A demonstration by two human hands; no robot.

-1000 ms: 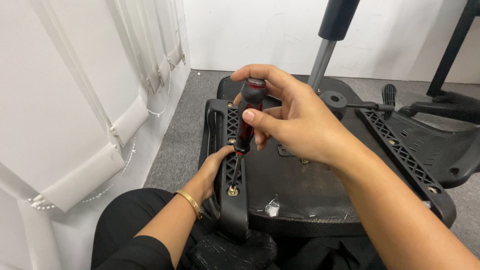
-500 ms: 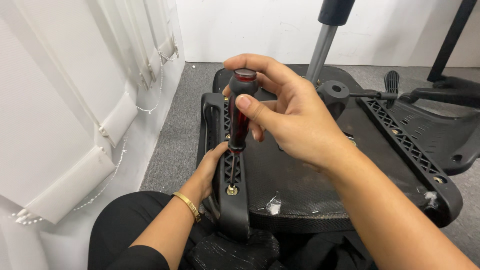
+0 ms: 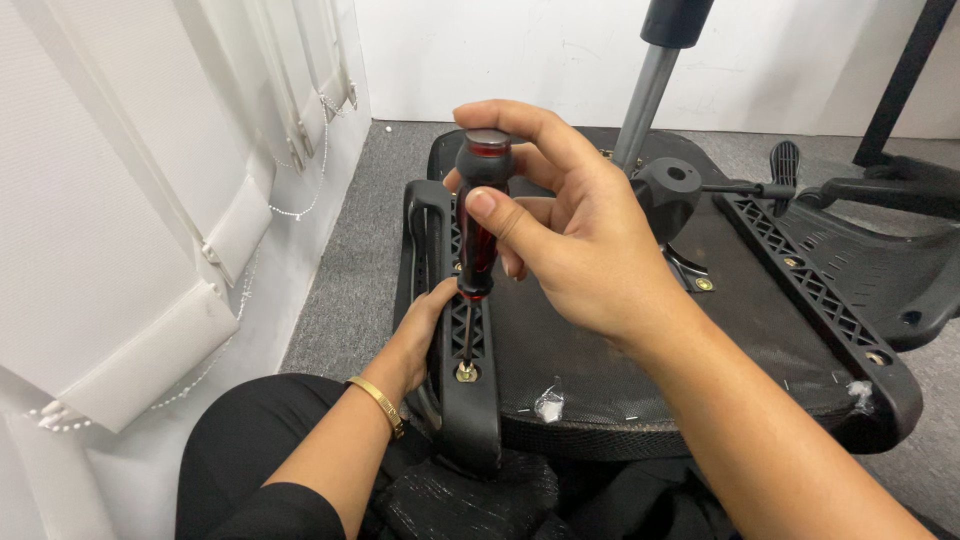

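The red translucent screwdriver with a black grip and grey cap (image 3: pixel 478 215) stands upright in my right hand (image 3: pixel 575 245), my fingers curled closed around its handle and my thumb pressed flat against the red part. Its thin metal shaft runs straight down to a brass-coloured screw (image 3: pixel 466 373) set in the black plastic armrest bracket (image 3: pixel 455 330), a long ribbed piece with a lattice pattern down its middle. My left hand (image 3: pixel 420 335) wraps the outer edge of that bracket, fingers closed against the plastic, a gold bangle (image 3: pixel 378 404) on the wrist. The bracket lies along the left side of the upturned black office chair seat (image 3: pixel 620 370), whose underside is matte fabric stapled at the rim. A second lattice bracket (image 3: pixel 800 275) runs along the right side, and the grey metal gas cylinder (image 3: pixel 645 95) rises from the middle. Grey carpet (image 3: pixel 345 290) lies beneath, with white vertical blinds (image 3: pixel 150 200) to my left.
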